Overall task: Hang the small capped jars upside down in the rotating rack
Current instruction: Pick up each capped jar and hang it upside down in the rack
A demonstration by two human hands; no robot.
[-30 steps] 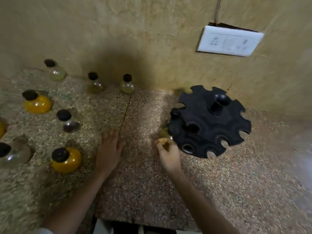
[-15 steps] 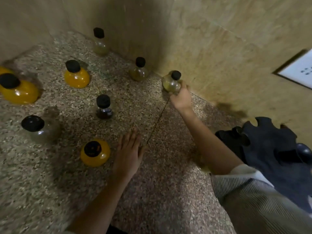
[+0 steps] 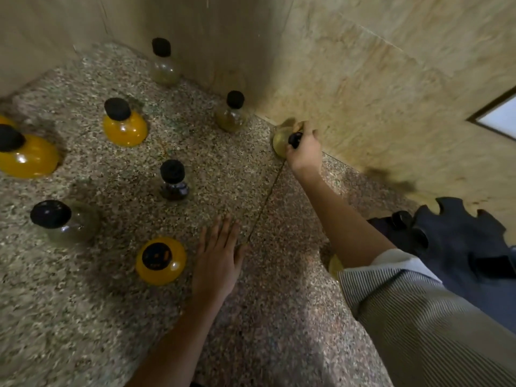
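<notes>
Right hand point(image 3: 304, 152): reached out to the far edge of the table point(image 3: 251, 331), at the foot of the wall point(image 3: 363, 79). Its fingers point(image 3: 300, 127) are curled round the neck and cap of one jar.
Held jar point(image 3: 280, 143): pale yellow-green, with a black cap partly covered by the hand. It is close against the wall. Whether its base rests on the table cannot be told.
Left hand point(image 3: 217, 261): laid palm down on the table, fingers straight and released, nothing held.
Rack point(image 3: 458, 241): black with a notched rim, seen at the right edge. It is partly hidden by the right arm and the striped sleeve point(image 3: 418, 317), and is well apart from the held jar.
Other jars: seven are counted upright on the table, all black-capped.
- near orange jar point(image 3: 160, 261), just beside the left hand
- clear jar point(image 3: 67, 222)
- dark jar point(image 3: 173, 180), mid-table
- mid orange jar point(image 3: 125, 127)
- large orange jar point(image 3: 25, 155), at the left edge
- olive jar point(image 3: 231, 113), near the held jar
- far jar point(image 3: 164, 67), in the corner
Table: speckled stone. A seam is seen running from the held jar toward the left hand.
Wall: beige, with a white plate point(image 3: 499, 118) cut off by the right edge.
</notes>
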